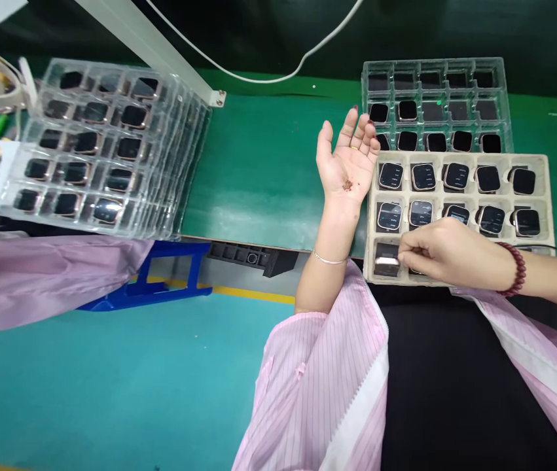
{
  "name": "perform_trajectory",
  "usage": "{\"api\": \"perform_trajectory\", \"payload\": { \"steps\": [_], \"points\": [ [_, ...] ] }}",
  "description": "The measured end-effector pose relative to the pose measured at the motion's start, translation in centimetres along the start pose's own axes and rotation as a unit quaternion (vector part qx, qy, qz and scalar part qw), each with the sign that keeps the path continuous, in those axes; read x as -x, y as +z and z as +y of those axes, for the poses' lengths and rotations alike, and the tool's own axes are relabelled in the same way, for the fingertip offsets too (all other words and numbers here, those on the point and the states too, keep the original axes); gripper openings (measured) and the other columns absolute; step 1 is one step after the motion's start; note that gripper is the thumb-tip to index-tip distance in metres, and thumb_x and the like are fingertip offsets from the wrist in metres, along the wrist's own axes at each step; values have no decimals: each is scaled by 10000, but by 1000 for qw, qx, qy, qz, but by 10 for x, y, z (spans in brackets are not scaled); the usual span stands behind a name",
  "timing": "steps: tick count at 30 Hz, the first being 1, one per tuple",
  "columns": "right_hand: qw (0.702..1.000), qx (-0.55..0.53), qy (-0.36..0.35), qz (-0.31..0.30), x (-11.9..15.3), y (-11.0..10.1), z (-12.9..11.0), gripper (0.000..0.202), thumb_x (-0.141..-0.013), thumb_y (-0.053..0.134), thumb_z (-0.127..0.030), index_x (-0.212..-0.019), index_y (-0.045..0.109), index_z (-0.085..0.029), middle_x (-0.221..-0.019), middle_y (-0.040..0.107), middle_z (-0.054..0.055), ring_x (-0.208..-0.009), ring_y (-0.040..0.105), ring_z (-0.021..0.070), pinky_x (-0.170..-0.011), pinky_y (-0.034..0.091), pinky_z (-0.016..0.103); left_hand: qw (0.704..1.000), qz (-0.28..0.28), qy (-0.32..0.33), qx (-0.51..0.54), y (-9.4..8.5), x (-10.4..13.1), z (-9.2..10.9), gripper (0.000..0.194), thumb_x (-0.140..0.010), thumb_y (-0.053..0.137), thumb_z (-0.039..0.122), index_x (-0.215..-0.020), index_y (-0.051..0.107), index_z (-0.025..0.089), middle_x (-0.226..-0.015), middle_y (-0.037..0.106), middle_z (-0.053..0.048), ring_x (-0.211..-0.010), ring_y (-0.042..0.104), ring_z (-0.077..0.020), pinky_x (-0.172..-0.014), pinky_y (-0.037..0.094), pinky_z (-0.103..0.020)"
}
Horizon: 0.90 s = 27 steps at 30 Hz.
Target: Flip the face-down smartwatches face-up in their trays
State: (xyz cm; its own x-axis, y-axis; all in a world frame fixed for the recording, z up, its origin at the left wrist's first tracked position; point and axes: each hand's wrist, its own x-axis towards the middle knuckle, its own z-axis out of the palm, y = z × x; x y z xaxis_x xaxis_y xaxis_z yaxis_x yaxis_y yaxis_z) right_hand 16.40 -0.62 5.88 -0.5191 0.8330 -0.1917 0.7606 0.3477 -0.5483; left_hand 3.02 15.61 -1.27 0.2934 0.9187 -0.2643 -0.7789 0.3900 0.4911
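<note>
My left hand (pixel 349 157) lies palm up with its fingers stretched out, beside the left edge of a cream tray. On its palm sits a small cluster of tiny brownish bits (pixel 347 186), too small to name. My right hand (pixel 448 252) is closed in a pinch over the front row of the cream tray (pixel 550 196). Whatever its fingertips grip is hidden. Just left of them, a smartwatch (pixel 387 261) stands on edge in the front-left compartment. Square smartwatches (pixel 423 176), several with lit screens, fill the rows behind. My right hand covers part of the front row.
Behind the cream tray is a clear plastic tray (pixel 506 111) with more watches. At left stands a stack of clear trays (pixel 160 163) holding watches, near a white post (pixel 160 52). A co-worker's pink sleeve (pixel 52 275) and a blue stool (pixel 145 288) are at lower left.
</note>
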Motion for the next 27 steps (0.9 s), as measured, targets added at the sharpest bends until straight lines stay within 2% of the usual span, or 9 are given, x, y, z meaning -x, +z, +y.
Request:
{"api": "perform_trajectory", "payload": {
  "steps": [4,9,12,15,18,21,23,27],
  "points": [
    [1000,13,23,-13,0,2,14,302,-953,474,-243,-685,606,-198,-582,617,14,-523,553,162,-572,331,287,1000,12,1,-5,1,0,0,464,-1029,351,513,-1101,668,182,-1144,683,-127,-1241,629,-271,-926,573,-341],
    [1000,-10,17,-23,-2,-1,15,389,-981,464,-334,-631,569,-201,-508,518,-10,-457,456,134,-547,299,285,1000,4,-2,6,0,-1,0,461,-1032,349,514,-1094,667,187,-1145,671,-117,-1233,636,-264,-901,584,-335],
    [999,-16,20,-33,-4,-3,14,403,-983,476,-359,-624,566,-201,-498,504,-14,-458,452,134,-540,288,285,1000,2,2,-2,-1,-3,-1,457,-1023,361,528,-1085,671,199,-1129,679,-121,-1218,643,-260,-892,587,-331],
    [999,-2,20,-31,-6,0,12,324,-966,516,-326,-676,594,-204,-531,549,-14,-495,504,145,-550,305,277,1000,-7,0,-10,-3,-4,-1,471,-1020,346,539,-1048,683,210,-1122,692,-120,-1219,641,-249,-896,580,-313],
    [998,59,8,22,-3,4,8,196,-960,514,-251,-801,616,-197,-710,651,22,-630,595,175,-568,322,278,1000,-17,-8,-14,-4,-4,-1,477,-1016,344,547,-1020,691,220,-1115,701,-115,-1222,640,-240,-901,571,-295],
    [985,140,6,98,15,3,8,197,-997,454,-252,-907,617,-188,-889,668,69,-714,614,194,-557,322,286,1000,-15,-4,-19,-3,-2,0,490,-1019,331,547,-1012,692,215,-1090,708,-112,-1202,650,-231,-902,565,-288],
    [977,169,23,129,37,1,14,237,-1010,476,-372,-994,626,-190,-985,671,83,-695,604,190,-540,328,289,1000,-13,3,-24,-1,1,1,486,-1021,331,536,-1007,690,209,-1063,713,-115,-1178,660,-227,-907,563,-291],
    [964,222,83,118,82,8,27,546,-910,573,-635,-1229,591,-192,-1226,655,115,-632,592,184,-476,267,291,999,-16,11,-34,2,5,3,442,-1010,378,521,-995,691,209,-1023,722,-119,-1118,682,-229,-900,566,-305]
  ]
}}
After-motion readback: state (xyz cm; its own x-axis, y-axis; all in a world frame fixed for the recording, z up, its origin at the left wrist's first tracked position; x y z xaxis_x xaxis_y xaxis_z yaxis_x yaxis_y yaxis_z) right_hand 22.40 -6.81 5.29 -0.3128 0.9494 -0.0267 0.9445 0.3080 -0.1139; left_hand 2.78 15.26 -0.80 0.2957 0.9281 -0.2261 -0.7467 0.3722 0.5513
